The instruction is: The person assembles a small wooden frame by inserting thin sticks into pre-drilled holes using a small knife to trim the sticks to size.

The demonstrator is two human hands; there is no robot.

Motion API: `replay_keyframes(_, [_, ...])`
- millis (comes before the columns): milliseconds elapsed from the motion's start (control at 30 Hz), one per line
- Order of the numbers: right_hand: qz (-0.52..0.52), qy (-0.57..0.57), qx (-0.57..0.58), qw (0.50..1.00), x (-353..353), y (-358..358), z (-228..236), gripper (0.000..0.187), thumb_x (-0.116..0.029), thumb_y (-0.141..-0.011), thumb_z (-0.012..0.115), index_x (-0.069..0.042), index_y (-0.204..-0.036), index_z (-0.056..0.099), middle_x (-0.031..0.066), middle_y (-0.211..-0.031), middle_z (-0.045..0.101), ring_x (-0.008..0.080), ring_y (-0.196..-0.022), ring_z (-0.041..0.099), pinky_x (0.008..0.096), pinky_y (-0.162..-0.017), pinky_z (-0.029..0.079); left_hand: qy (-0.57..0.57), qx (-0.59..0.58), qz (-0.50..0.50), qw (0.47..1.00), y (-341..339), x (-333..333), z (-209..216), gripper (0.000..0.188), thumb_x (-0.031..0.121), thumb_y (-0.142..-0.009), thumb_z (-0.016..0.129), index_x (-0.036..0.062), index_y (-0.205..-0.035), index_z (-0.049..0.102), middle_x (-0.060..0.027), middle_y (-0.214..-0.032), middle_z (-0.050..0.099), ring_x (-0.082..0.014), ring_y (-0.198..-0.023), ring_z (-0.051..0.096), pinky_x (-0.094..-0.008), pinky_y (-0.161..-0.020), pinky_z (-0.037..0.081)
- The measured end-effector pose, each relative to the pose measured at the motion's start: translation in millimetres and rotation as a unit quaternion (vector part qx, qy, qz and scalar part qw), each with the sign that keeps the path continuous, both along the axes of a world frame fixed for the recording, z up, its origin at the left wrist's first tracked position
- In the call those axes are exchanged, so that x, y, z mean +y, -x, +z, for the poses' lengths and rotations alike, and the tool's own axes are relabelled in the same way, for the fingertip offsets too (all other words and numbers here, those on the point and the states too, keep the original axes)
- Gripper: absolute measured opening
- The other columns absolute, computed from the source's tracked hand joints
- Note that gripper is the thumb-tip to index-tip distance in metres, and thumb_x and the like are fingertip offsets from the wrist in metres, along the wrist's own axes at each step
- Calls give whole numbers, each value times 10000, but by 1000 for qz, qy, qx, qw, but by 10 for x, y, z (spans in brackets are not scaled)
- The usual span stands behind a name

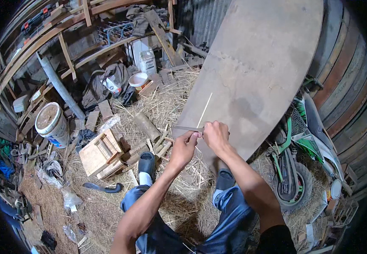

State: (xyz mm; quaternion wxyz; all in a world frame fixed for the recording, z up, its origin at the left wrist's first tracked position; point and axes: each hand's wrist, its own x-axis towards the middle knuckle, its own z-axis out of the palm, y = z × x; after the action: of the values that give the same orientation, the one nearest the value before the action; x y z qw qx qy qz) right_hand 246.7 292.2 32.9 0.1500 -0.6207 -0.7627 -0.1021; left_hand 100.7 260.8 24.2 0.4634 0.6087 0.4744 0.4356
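Note:
In front of my knees both hands come together. My right hand is closed round a knife; its narrow dark blade points left, over the top of my left hand. My left hand pinches a thin pale strip of wood or bamboo, which slants up and away past the blade. The blade lies across the strip close to my left fingertips. The knife's handle is hidden in my right fist. Behind the strip is a large grey-brown board with a rounded edge.
Straw and shavings litter the floor. To the left are a wooden box-like stool, a dark curved tool and a white bucket. A motorbike with green parts stands at right. A log piece lies ahead.

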Motion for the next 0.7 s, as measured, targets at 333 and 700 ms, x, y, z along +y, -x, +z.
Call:
replay_keyframes(333, [-86, -46, -15, 995, 215, -275, -69, 108, -106, -726, 590, -50, -689, 675, 182, -670, 649, 301, -631, 674, 387, -563, 540, 61, -20, -4, 998, -114, -45, -44, 251, 214, -927, 507, 2, -906, 639, -24, -601, 505, -87, -565, 434, -274, -531, 377])
replay_keyframes(700, [-334, 90, 180, 921, 184, -1570, -629, 233, -93, -763, 534, 20, -938, 639, 258, -988, 619, 398, -958, 602, 455, -838, 483, 34, 76, -66, 994, 183, -445, -58, 242, 215, -934, 513, 13, -938, 646, -14, -657, 533, -97, -616, 462, -275, -591, 395])
